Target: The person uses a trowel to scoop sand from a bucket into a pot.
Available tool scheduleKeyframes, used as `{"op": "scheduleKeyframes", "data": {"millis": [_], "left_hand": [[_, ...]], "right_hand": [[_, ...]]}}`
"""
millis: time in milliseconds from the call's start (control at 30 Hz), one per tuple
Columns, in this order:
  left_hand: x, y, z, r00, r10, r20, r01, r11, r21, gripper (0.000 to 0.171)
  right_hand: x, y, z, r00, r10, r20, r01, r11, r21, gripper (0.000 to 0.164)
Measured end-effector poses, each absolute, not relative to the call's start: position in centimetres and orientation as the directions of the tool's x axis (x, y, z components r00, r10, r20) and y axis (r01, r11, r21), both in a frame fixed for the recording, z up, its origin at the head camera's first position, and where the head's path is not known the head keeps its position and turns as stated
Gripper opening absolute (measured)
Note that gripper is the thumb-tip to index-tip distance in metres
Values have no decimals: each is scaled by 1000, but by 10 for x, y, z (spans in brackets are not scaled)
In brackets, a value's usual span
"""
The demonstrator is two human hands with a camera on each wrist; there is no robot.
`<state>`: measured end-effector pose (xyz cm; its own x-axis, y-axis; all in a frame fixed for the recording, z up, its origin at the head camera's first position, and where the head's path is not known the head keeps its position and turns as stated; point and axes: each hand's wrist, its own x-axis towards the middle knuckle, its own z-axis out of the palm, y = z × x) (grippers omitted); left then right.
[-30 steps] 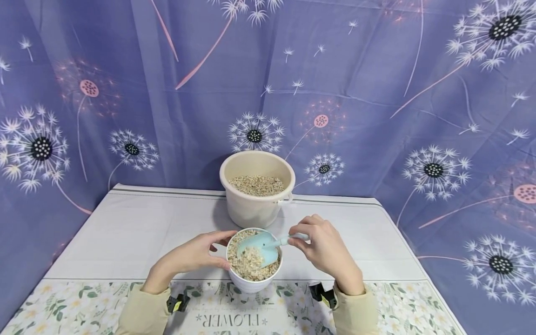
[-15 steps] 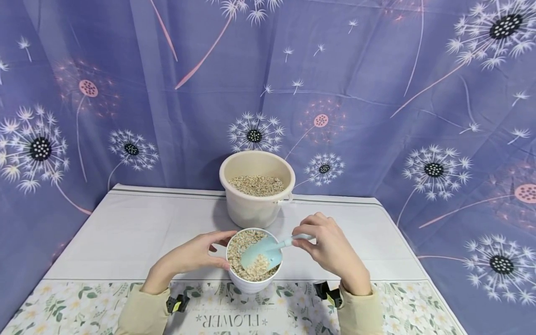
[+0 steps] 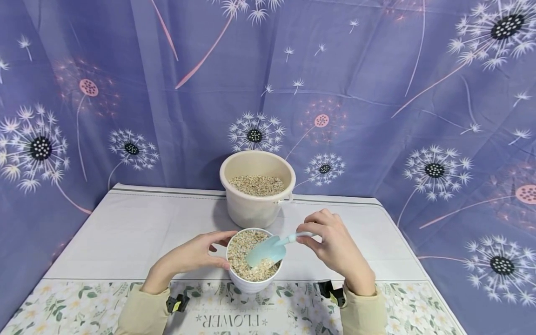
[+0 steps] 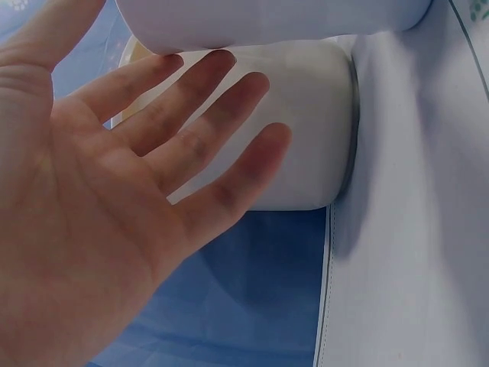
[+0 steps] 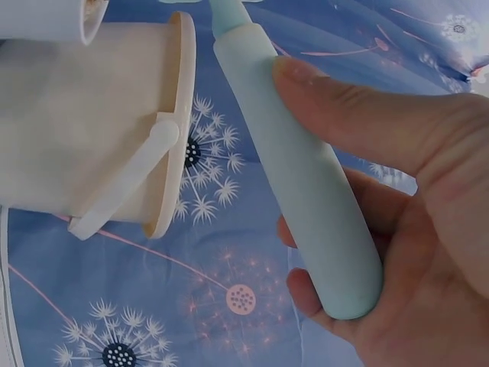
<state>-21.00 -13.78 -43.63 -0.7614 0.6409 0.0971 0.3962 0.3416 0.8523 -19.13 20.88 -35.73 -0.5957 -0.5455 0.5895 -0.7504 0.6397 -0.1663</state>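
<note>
A white pot (image 3: 251, 284) full of pale tan and grey granules (image 3: 242, 253) stands at the table's front middle. My left hand (image 3: 197, 253) rests against its left side, thumb near, other fingers on the far side. In the left wrist view these fingers (image 4: 221, 180) are fairly straight, their tips at the pot's wall (image 4: 283, 19). My right hand (image 3: 335, 244) grips the handle (image 5: 306, 183) of a light blue garden trowel (image 3: 268, 250). Its blade is tilted over the pot's right half, with pale granules at the lower edge.
Behind the pot stands a cream bucket (image 3: 251, 209), partly filled with similar granules, its white bail handle (image 5: 126, 180) hanging down the side. A white tablecloth (image 3: 167, 218) with a floral front band covers the table. A blue dandelion-print curtain (image 3: 188, 130) hangs close behind.
My right hand has moved slightly right and down, drawing the trowel blade toward the pot's right side. Fewer granules show on the blade. The left hand and pot have stayed put.
</note>
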Motion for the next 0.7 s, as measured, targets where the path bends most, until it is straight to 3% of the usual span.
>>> {"op": "scheduleKeyframes", "data": {"millis": [700], "left_hand": [[-210, -138, -439, -761, 641, 96, 387, 330, 861, 82]], "right_hand": [[-191, 214, -352, -523, -516, 679, -723, 691, -31, 14]]}}
